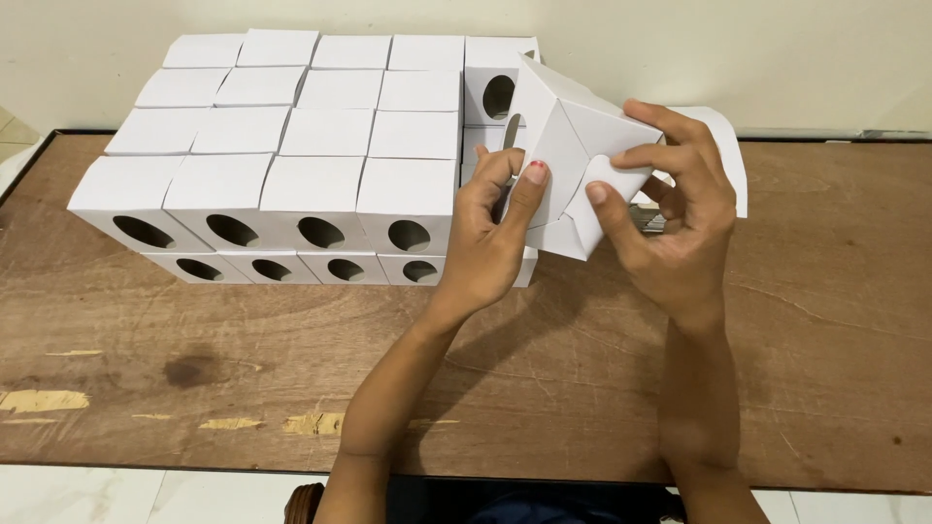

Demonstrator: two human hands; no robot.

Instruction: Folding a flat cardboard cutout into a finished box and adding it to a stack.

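Note:
Both hands hold one white cardboard box [568,146], tilted above the table at centre right. My left hand [495,243] grips its near left side, thumb pressed on a flap. My right hand [670,209] grips the right side, with fingers over the top and the thumb on a rounded end flap. The box has an oval hole on its left face, and its end flaps are partly folded in.
A stack of several finished white boxes [311,165] with oval holes fills the left and back of the brown wooden table [825,320]. A flat white sheet [728,146] lies behind my right hand. A pale wall runs along the back.

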